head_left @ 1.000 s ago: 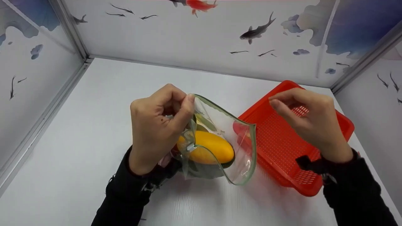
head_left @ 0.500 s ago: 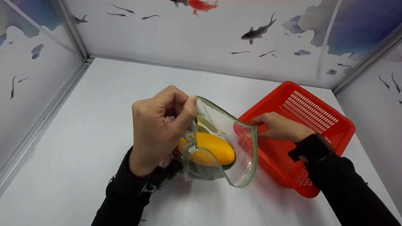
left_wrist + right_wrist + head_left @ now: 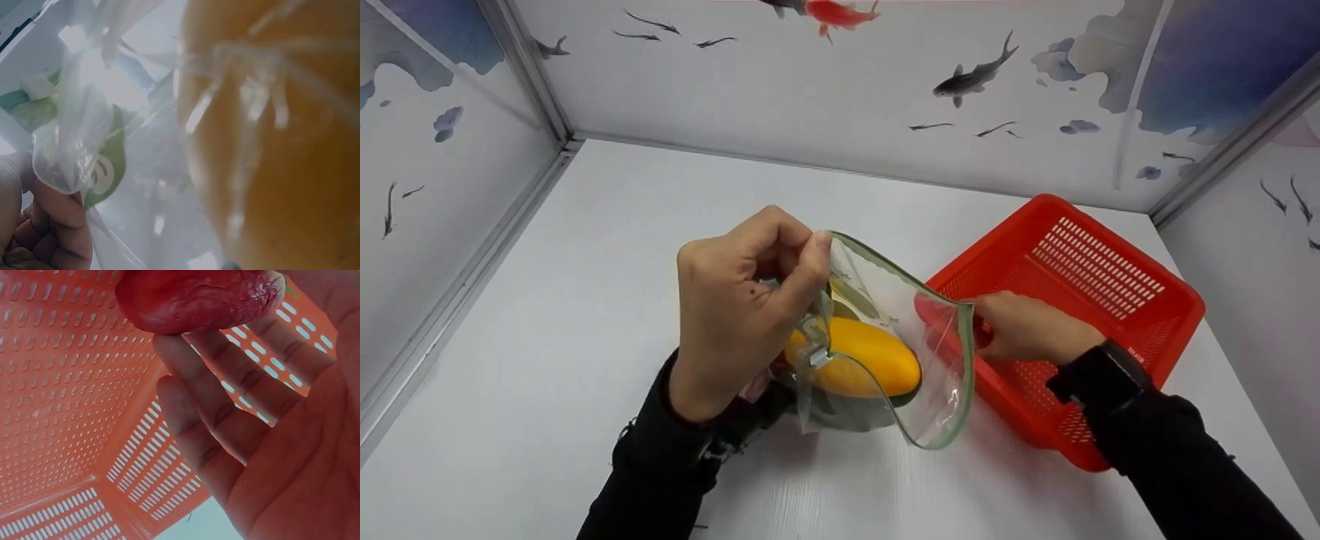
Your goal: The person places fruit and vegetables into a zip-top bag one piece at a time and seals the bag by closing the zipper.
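My left hand (image 3: 746, 307) pinches the rim of a clear zip bag (image 3: 941, 375) with green edging, whose mouth gapes to the right. In the bag lies a yellow oval fruit (image 3: 866, 356), with darker green shapes around it. It looms large and blurred through the plastic in the left wrist view. My right hand (image 3: 1035, 326) reaches into the red basket (image 3: 1166, 322) at its left side. In the right wrist view its fingers curl under a glossy, dark red fruit or vegetable (image 3: 197, 298), wrinkled at one end. Its exact kind is unclear.
The slotted plastic basket stands right of the bag on the white table (image 3: 615, 225). White panels printed with fish (image 3: 975, 75) rise at the back and both sides. Metal framing (image 3: 536, 75) runs along the back left corner.
My right hand has come down and leftward from above the basket to its left side, and now has hold of the red fruit or vegetable. My left hand and the bag have barely shifted.
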Demonstrator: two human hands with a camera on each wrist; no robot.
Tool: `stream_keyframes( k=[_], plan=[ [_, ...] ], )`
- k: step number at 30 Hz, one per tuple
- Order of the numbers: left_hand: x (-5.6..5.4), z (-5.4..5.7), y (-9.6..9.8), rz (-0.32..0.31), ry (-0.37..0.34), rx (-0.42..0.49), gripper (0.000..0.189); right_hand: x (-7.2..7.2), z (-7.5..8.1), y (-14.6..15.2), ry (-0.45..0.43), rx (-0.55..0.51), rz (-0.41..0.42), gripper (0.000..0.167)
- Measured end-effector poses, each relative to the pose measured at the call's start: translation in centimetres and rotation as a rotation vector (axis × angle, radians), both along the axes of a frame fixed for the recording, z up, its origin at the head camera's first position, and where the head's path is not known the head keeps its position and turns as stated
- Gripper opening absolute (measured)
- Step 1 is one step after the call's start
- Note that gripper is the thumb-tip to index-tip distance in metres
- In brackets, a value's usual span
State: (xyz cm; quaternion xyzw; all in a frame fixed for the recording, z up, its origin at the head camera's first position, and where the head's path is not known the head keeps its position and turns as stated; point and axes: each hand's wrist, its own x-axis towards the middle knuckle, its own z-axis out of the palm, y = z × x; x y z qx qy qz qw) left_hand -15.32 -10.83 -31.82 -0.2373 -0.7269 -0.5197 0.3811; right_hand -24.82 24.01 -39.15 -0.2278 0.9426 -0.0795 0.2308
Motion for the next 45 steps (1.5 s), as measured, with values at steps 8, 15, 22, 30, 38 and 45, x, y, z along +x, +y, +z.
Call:
stream_keyframes(
  k=[8,15,22,30,38,45],
  plan=[
    [0.1,-0.1,-0.1,0.014,0.000,-0.012,0.022,0.9,1.8,1.5,0.127,-0.147,-0.023,0.032],
    [0.0,-0.1,-0.1,0.007,0.006,-0.011,0.021,3.1,6.2,2.9,0.359,-0.328,0.025,0.041],
    [0.0,-0.1,0.0,0.012,0.011,-0.015,0.021,6.5,10.0,2.4,0.569,-0.660,0.117,0.056],
    [0.1,-0.1,0.0,0.014,0.005,-0.014,0.021,9.7,11.2,-0.8,0.771,-0.915,0.289,0.050],
    [0.1,-0.1,0.1,0.003,-0.003,-0.019,0.020,10.8,10.0,-5.7,0.897,-1.103,0.392,0.049],
    [0.0,-0.1,0.1,-0.001,0.010,-0.025,0.021,10.7,9.5,-9.2,0.948,-0.822,0.467,0.041]
  ],
)
